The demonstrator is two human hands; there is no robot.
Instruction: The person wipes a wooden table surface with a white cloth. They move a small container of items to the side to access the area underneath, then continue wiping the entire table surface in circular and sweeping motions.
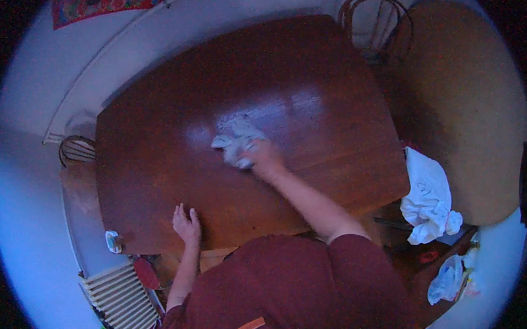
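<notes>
A brown wooden table [153, 166] fills the middle of the view. On its top lies a crumpled whitish cloth [234, 141], close to a shiny patch of reflected light. My right hand [264, 157] reaches out over the table and is closed on this cloth; some of its fingers are blurred or hidden in the folds. My left hand [186, 224] is at the near left part of the tabletop, holding nothing, with its fingers stretched out and a little apart. Whether its palm presses on the wood I cannot tell.
A small white-and-blue object [113, 241] sits at the table's near left corner. Chairs stand at the left [77, 149] and far right [375, 26]. White bags [426, 190] [446, 280] are at the right, a ribbed white radiator [121, 299] at lower left.
</notes>
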